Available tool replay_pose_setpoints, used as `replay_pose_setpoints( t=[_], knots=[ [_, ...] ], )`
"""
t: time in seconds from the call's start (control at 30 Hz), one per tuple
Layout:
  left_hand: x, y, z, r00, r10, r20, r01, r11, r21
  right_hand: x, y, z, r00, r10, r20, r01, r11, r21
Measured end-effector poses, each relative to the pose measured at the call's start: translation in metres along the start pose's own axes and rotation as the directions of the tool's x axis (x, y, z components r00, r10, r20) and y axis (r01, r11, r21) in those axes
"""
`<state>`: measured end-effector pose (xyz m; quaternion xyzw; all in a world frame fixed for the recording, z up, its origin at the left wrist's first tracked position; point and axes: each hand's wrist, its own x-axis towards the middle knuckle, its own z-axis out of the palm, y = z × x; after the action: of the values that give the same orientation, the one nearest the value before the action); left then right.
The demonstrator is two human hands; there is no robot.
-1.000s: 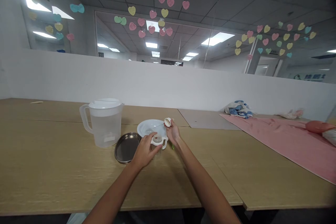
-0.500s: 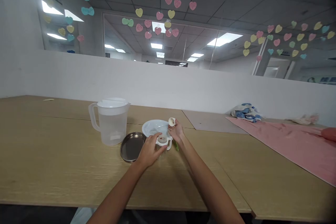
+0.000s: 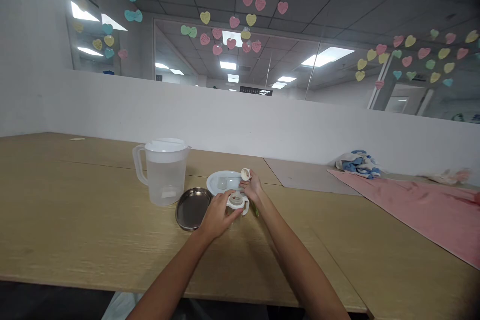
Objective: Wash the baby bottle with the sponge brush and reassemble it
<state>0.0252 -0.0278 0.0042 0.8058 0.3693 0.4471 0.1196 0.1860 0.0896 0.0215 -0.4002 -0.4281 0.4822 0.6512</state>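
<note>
My left hand is wrapped round a clear baby bottle with a white handled collar. The bottle stands upright with its top uncovered, and the fingers hide part of its side. Just beyond it, my right hand holds a white bottle cap tilted so that its hollow underside faces me. A thin, faint straw-like line runs left from the cap over a white dish. Something clear and small sits in that dish. Partly under my right wrist lies a slim green item, its kind unclear.
A lidded clear pitcher stands left of the hands. Between it and my left hand is a round metal tray. To the right, a pink cloth covers part of the table, with a crumpled blue-and-white cloth behind it.
The whole view has shifted slightly, so things appear further right. Both hands keep their holds on the bottle and the cap, with little movement between them.
</note>
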Motion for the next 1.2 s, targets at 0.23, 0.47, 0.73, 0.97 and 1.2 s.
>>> replay_pose_setpoints(
  t=[0.23,0.47,0.73,0.97,1.2],
  knots=[
    [0.0,0.0,0.001,1.0,-0.017,-0.015,0.018,1.0,0.026,-0.025,-0.002,-0.021,0.979,-0.164,-0.121,0.165,0.986,0.003],
    [-0.001,-0.005,0.002,1.0,0.008,-0.008,-0.008,0.999,0.04,-0.033,0.001,-0.045,0.873,-0.464,-0.147,0.36,0.819,-0.447],
    [-0.001,-0.01,0.006,1.0,0.02,-0.007,-0.019,0.999,0.041,-0.044,-0.002,-0.041,0.781,-0.624,0.027,0.518,0.623,-0.586],
    [-0.001,-0.007,0.005,1.0,0.013,-0.01,-0.012,0.999,0.039,-0.052,-0.005,-0.036,0.754,-0.599,0.268,0.576,0.41,-0.707],
    [-0.001,-0.007,0.004,1.0,-0.002,-0.01,0.002,0.999,0.043,-0.059,-0.007,-0.035,0.684,-0.531,0.5,0.627,0.079,-0.775]
  ],
)
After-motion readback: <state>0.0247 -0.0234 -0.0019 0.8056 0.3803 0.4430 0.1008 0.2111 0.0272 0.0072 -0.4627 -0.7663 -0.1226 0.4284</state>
